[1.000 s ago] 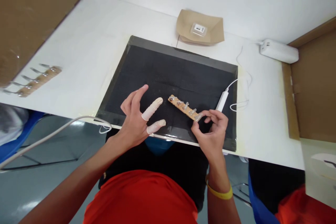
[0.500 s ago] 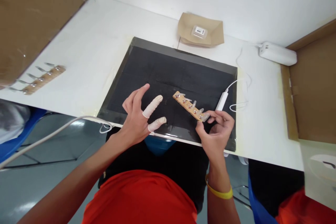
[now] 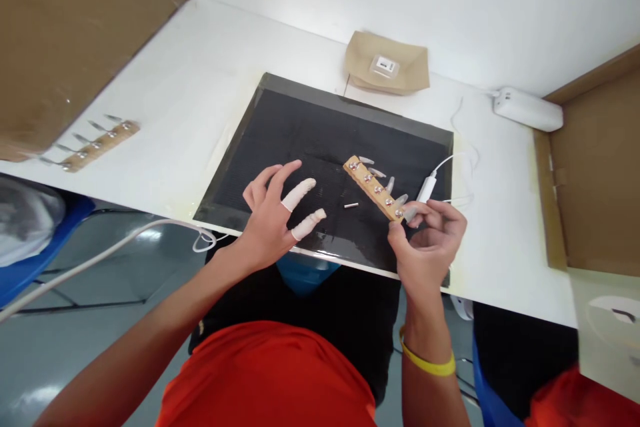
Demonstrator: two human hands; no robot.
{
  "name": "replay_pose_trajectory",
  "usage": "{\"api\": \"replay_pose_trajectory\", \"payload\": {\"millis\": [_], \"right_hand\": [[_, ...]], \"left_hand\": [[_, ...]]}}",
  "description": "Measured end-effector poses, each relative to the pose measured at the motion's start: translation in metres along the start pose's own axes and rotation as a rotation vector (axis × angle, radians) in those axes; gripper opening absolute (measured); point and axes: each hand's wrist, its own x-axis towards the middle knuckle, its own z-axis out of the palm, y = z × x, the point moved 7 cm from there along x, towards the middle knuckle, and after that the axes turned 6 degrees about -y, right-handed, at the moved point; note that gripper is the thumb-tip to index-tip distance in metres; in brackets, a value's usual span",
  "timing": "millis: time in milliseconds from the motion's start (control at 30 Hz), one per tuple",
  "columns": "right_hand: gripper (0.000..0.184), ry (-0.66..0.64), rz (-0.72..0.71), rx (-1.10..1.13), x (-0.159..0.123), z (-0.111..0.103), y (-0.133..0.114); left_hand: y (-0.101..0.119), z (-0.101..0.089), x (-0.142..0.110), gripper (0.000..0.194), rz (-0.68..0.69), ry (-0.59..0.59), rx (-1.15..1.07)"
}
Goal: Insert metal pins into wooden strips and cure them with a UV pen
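My right hand [image 3: 429,235] pinches the near end of a small wooden strip [image 3: 373,189] above the black mat [image 3: 305,121]. Along the strip runs a row of shiny metal studs, and small translucent pointed pieces stick out from its right side. On the mat to the left of the strip lies a short silvery pin [image 3: 351,205]. My left hand [image 3: 273,213] hovers over the mat's left front with its fingers apart and nothing in them. White finger cots cover its thumb and index finger.
A second wooden strip [image 3: 103,146] with pointed pieces lies at the left, by a cardboard panel [image 3: 85,33]. A brown paper tray [image 3: 361,57] holding a small clear box stands at the back. A white power adapter [image 3: 527,109], its cable and a white stick-shaped plug [image 3: 427,188] are at the right.
My right hand has moved right, carrying and tilting the wooden strip. The silvery pin now shows on the mat. My left hand has shifted slightly right in view, still spread.
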Motion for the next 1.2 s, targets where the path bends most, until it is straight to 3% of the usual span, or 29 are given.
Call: {"api": "replay_pose_trajectory", "payload": {"millis": [233, 467, 600, 800, 1200], "right_hand": [[0.052, -0.039, 0.063, 0.084, 0.0, 0.002, -0.005], [0.05, -0.07, 0.075, 0.179, 0.009, -0.001, -0.027], [0.049, -0.068, 0.069, 0.201, 0.02, -0.006, -0.046], [0.049, -0.106, -0.05, 0.171, 0.042, -0.007, -0.073], [0.055, -0.124, -0.065, 0.117, 0.04, -0.003, -0.063]], "left_hand": [[0.024, 0.009, 0.009, 0.032, 0.068, -0.092, 0.0], [0.039, 0.0, 0.014, 0.027, 0.02, -0.116, -0.279], [0.037, -0.004, 0.012, 0.025, 0.001, -0.125, -0.309], [0.03, -0.001, 0.008, 0.026, 0.037, -0.061, -0.221], [0.011, -0.003, 0.007, 0.029, -0.015, -0.063, -0.168]]}}
